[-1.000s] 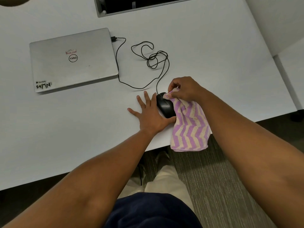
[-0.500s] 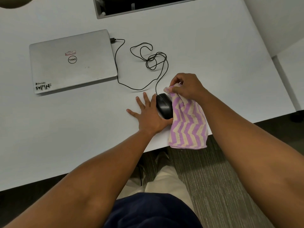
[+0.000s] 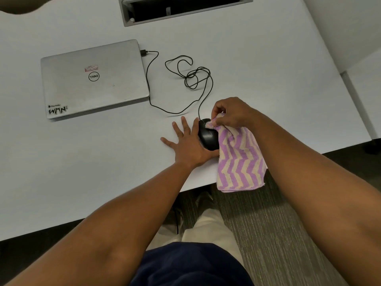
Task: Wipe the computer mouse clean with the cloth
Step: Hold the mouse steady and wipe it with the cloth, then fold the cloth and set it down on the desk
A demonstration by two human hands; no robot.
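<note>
A black wired computer mouse (image 3: 207,137) lies on the white table (image 3: 257,69) near its front edge. My left hand (image 3: 188,144) lies flat against the mouse's left side with fingers spread, thumb at the mouse's near end. My right hand (image 3: 233,113) pinches a corner of a purple and cream zigzag cloth (image 3: 240,162) and holds that corner on the front right of the mouse. The rest of the cloth hangs down past the table edge.
A shut silver laptop (image 3: 93,78) lies at the left. The mouse's black cable (image 3: 185,75) runs in loose loops from the laptop's right side to the mouse. A cable slot (image 3: 183,9) is set in the table's far side. Grey carpet shows below.
My right hand has carried the cloth corner from beside the mouse's right side onto its front. My left hand and the mouse have stayed in place.
</note>
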